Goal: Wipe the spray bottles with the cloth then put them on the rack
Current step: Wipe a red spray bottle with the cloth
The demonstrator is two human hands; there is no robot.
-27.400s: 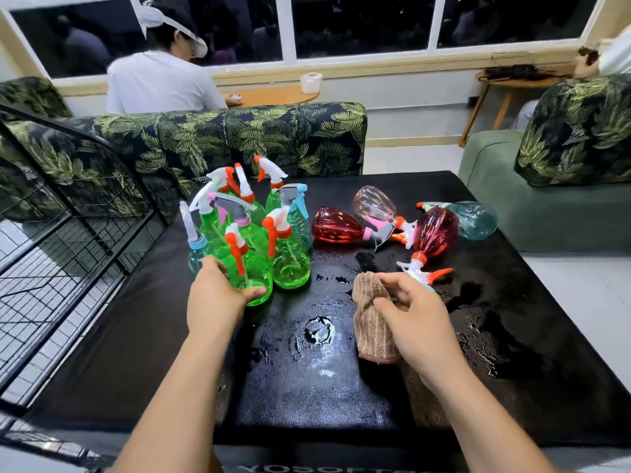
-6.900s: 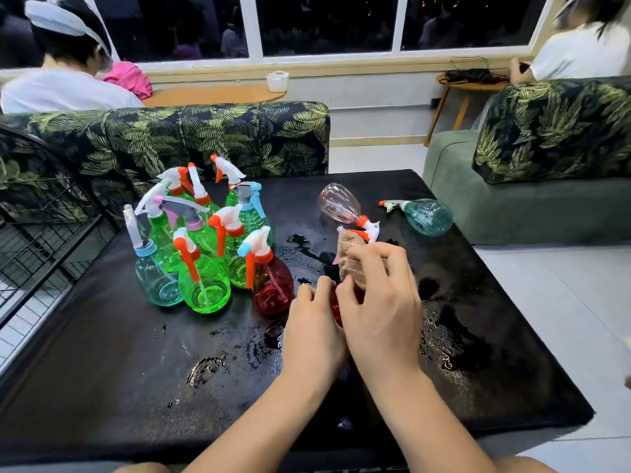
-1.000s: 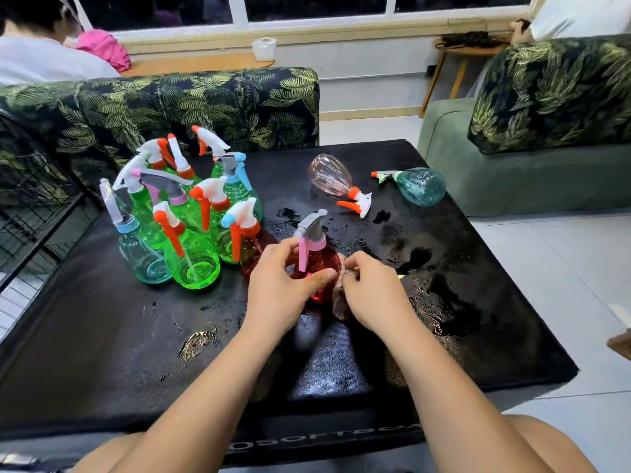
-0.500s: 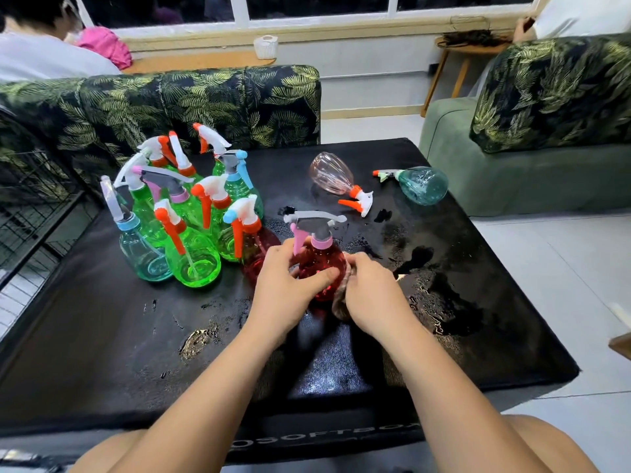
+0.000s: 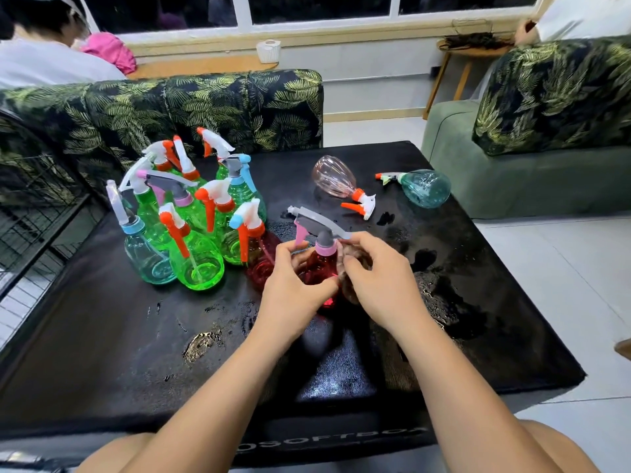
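Note:
A red spray bottle (image 5: 319, 268) with a grey and pink trigger head stands upright at the middle of the black table (image 5: 136, 336). My left hand (image 5: 290, 291) grips its body from the left. My right hand (image 5: 379, 285) holds a brown cloth (image 5: 355, 264) bunched against the bottle's right side, near the neck. Several green, teal and red bottles (image 5: 194, 227) stand clustered at the left. A clear pink bottle (image 5: 336, 177) and a teal bottle (image 5: 423, 186) lie on their sides at the back.
Water puddles (image 5: 440, 295) wet the table on the right and in front. A black wire rack (image 5: 30, 206) stands off the table's left edge. Leaf-print sofas (image 5: 191, 107) border the back and right. A person in white (image 5: 41, 59) sits behind the sofa.
The red bottle has turned in my left hand, so its trigger head now points left and back. My right hand has shifted the cloth up toward the bottle's neck.

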